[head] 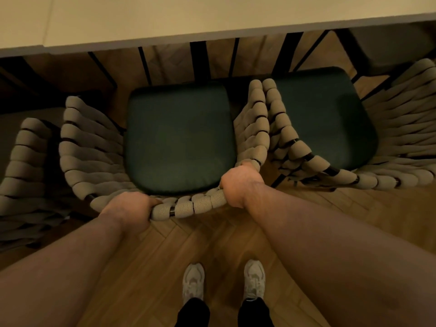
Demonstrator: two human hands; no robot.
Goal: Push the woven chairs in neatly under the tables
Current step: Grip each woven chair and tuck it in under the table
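A woven chair [89,159] with a dark green seat cushion [179,138] stands straight in front of me, its front pointing at the pale table [212,17]. The cushion's far edge sits near the table's edge. My left hand [128,208] grips the chair's curved rope-wrapped back rail on the left. My right hand [239,182] grips the same rail on the right, at the corner where the back meets the armrest. A second woven chair [313,161] with a green cushion [323,119] stands to the right, its armrest touching the first chair's.
A third woven chair [26,161] stands at the left edge. Dark metal table and chair legs [198,60] show under the tabletop. The floor [212,239] is herringbone wood. My feet in pale sneakers [193,282] stand just behind the chair.
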